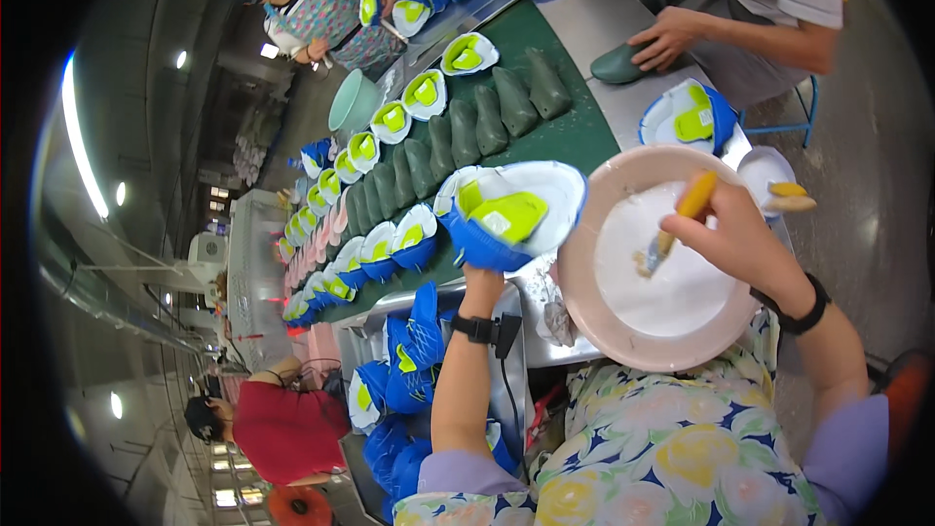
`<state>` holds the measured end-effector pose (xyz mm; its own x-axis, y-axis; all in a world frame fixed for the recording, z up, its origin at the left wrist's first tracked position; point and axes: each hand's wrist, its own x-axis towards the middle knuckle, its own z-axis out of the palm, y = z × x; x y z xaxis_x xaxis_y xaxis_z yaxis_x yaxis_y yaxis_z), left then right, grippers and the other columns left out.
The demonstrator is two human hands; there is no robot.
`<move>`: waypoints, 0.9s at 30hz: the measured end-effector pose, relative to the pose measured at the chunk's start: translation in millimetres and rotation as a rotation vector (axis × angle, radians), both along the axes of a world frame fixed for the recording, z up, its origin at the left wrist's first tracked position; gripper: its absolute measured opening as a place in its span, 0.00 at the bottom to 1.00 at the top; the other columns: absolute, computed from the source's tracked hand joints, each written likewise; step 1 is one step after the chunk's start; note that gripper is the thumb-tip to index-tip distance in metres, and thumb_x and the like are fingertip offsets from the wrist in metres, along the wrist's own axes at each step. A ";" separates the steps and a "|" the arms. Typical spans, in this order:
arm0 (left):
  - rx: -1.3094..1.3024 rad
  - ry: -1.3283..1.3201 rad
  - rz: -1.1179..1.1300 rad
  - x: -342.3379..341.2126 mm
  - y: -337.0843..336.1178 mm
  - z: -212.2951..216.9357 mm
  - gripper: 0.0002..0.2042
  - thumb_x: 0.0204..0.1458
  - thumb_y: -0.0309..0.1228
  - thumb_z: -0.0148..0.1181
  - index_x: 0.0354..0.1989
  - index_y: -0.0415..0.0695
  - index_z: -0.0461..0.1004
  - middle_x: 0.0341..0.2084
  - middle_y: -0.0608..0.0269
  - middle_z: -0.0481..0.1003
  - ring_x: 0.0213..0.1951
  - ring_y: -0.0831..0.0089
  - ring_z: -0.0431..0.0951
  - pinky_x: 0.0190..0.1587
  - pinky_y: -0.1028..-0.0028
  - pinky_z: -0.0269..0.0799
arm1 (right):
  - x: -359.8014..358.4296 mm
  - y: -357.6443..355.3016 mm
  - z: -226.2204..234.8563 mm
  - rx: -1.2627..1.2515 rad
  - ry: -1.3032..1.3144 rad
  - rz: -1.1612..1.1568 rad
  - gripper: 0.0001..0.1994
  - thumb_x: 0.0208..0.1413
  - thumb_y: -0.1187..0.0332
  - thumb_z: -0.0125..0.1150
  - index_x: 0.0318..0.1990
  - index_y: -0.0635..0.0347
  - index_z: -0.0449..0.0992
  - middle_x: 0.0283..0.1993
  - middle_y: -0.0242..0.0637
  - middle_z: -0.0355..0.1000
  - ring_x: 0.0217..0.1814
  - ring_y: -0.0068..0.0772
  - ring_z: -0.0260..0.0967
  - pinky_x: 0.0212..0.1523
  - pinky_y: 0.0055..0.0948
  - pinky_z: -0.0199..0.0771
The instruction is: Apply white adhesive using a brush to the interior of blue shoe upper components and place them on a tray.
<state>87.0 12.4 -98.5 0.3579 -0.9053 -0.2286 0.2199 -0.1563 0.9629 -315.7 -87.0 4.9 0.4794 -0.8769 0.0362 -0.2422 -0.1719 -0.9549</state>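
My left hand (483,281) is closed around a blue shoe upper (516,214) from below. The upper's white underside with a yellow-green insole piece faces up, and it hides most of my fingers. In my right hand (721,232) is a brush (695,197) with a yellow handle, its bristles pointing down into a wide pinkish basin (577,292). White liquid (657,297) fills the bottom of the basin, and the brush tip seems to be touching it. The upper is held beside the basin's left rim.
A green conveyor belt (575,122) carries rows of dark shoe lasts (513,102) and uppers. Another upper (691,117) and a small white pot (765,170) stand near the basin. Blue uppers (414,360) fill a metal tray at left. A co-worker's hand (672,39) rests on a last.
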 end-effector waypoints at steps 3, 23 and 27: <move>-0.013 -0.149 0.017 12.4 -28.2 -23.3 0.17 0.66 0.33 0.52 0.61 0.47 0.65 0.54 0.55 0.73 0.50 0.58 0.79 0.47 0.59 0.81 | -7.4 5.0 -5.4 0.054 0.040 -0.002 0.13 0.52 0.64 0.71 0.32 0.67 0.77 0.26 0.37 0.74 0.28 0.27 0.71 0.30 0.28 0.70; 0.224 -1.780 -0.087 138.9 216.4 136.3 0.31 0.39 0.09 0.50 0.55 0.46 0.76 0.53 0.48 0.76 0.56 0.49 0.74 0.59 0.59 0.71 | 17.2 1.8 -35.8 -0.007 0.217 0.232 0.10 0.55 0.68 0.66 0.36 0.64 0.73 0.28 0.31 0.71 0.28 0.21 0.66 0.30 0.23 0.66; 0.308 -1.435 -0.403 87.1 232.1 87.4 0.32 0.41 0.14 0.64 0.59 0.53 0.76 0.65 0.48 0.65 0.58 0.47 0.72 0.64 0.60 0.67 | 47.0 2.3 -41.3 -0.142 0.326 0.249 0.12 0.55 0.65 0.67 0.34 0.66 0.75 0.24 0.36 0.71 0.25 0.28 0.67 0.28 0.29 0.67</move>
